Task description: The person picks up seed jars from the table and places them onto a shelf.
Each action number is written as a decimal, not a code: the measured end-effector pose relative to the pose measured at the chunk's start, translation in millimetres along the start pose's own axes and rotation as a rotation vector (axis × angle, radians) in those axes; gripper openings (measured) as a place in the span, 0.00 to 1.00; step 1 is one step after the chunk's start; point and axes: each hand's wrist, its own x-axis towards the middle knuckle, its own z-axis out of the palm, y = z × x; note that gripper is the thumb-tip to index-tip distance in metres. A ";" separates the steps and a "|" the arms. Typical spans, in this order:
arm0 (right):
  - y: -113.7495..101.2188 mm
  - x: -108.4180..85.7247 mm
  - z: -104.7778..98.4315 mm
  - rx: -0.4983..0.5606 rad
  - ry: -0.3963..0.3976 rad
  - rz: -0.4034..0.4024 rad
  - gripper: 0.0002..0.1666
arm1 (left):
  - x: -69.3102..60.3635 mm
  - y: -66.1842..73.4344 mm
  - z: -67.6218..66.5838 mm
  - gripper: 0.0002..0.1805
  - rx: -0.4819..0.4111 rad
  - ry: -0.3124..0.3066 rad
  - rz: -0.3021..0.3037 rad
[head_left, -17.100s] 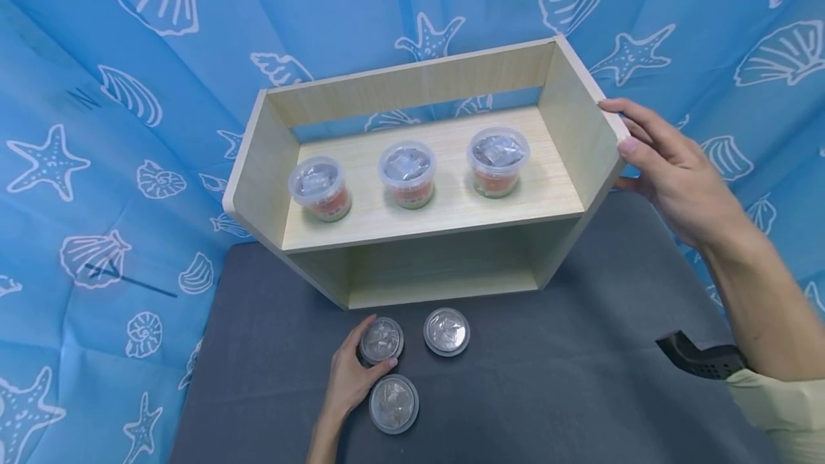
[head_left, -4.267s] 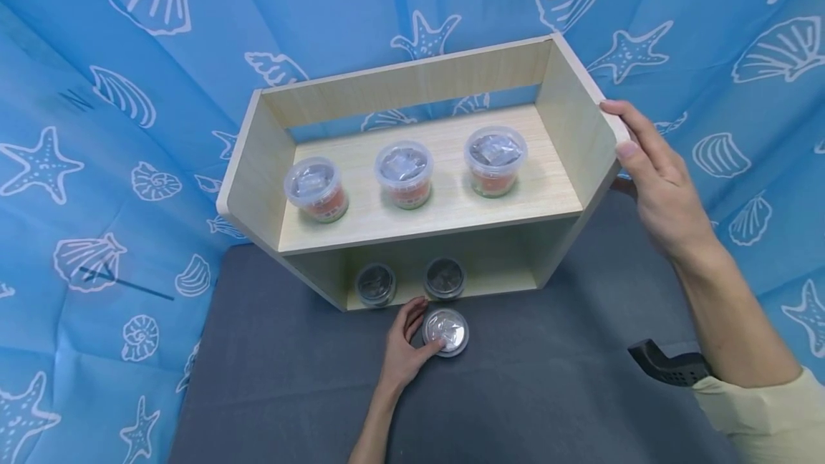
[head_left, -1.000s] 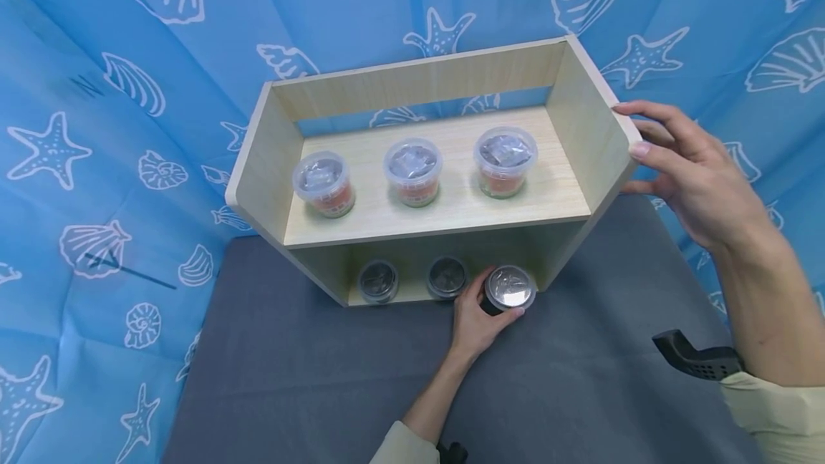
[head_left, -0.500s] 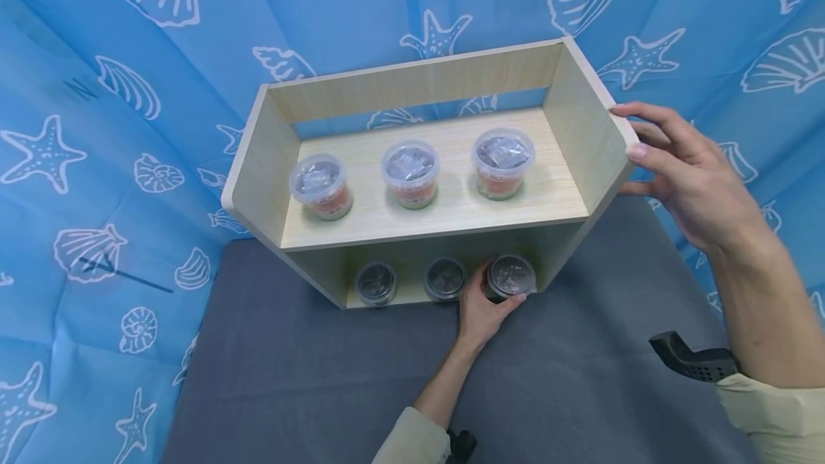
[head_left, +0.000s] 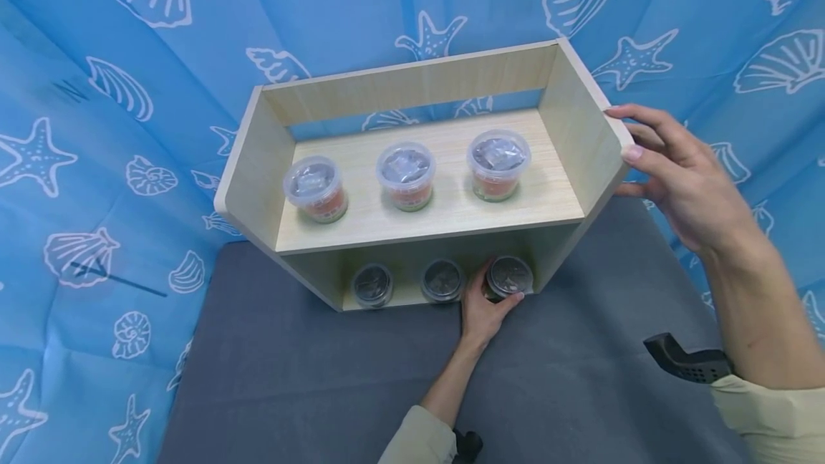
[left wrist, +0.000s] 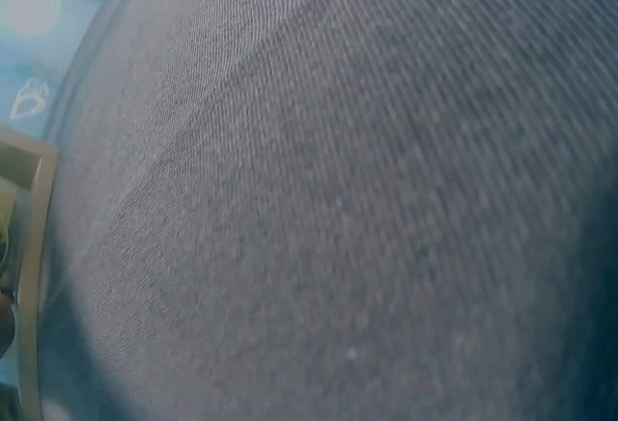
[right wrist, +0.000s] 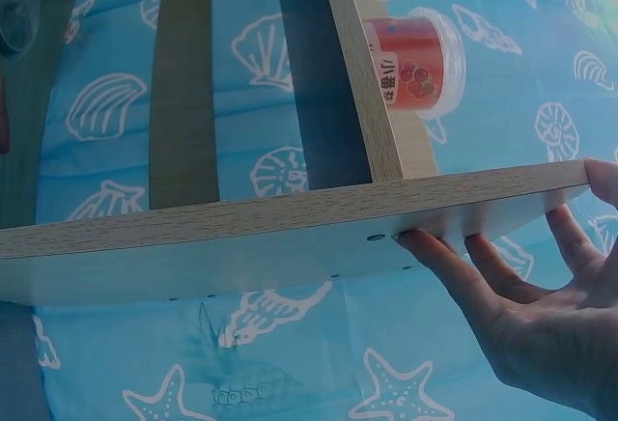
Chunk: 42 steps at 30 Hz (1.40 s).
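Note:
In the head view, my left hand (head_left: 482,312) grips a lidded plastic tub (head_left: 510,276) at the right end of the lower compartment, thumb on its front and fingers on its left side. My right hand (head_left: 686,181) holds the right side panel of the pale wooden shelf (head_left: 419,228), thumb and forefinger on its sloping edge. The right wrist view shows the right hand's fingers (right wrist: 449,271) against that panel's outer face. Two more tubs, one left (head_left: 372,285) and one middle (head_left: 442,280), stand in the lower compartment. The left wrist view shows mostly cloth, not the held tub.
On the upper shelf stand three clear-lidded tubs with red sides: left (head_left: 316,188), middle (head_left: 406,174) and right (head_left: 498,163). Dark grey cloth (head_left: 309,385) covers the table in front. A blue seashell-print curtain (head_left: 361,13) hangs close behind the shelf.
Three tubs from the table now stand in the lower compartment. During the last second my left hand has moved the third one inward from the front edge. My right hand stays at the panel.

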 end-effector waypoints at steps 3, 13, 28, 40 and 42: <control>0.4 0.1 1.0 0.006 0.000 -0.003 0.28 | -0.5 -0.6 1.6 0.43 -0.013 0.016 -0.006; 1.2 2.5 5.6 0.001 -0.005 -0.022 0.28 | -0.7 5.4 5.3 0.44 0.002 0.079 -0.040; 17.9 -6.6 8.8 -0.079 0.101 -0.061 0.32 | -8.5 9.2 1.1 0.52 0.143 -0.030 -0.035; 55.8 -42.0 9.3 -0.445 0.189 0.035 0.32 | -25.9 41.2 -17.6 0.53 0.103 -0.121 -0.046; 61.8 -47.8 9.5 -0.442 0.180 0.044 0.32 | -28.1 46.9 -22.0 0.53 0.105 -0.148 -0.060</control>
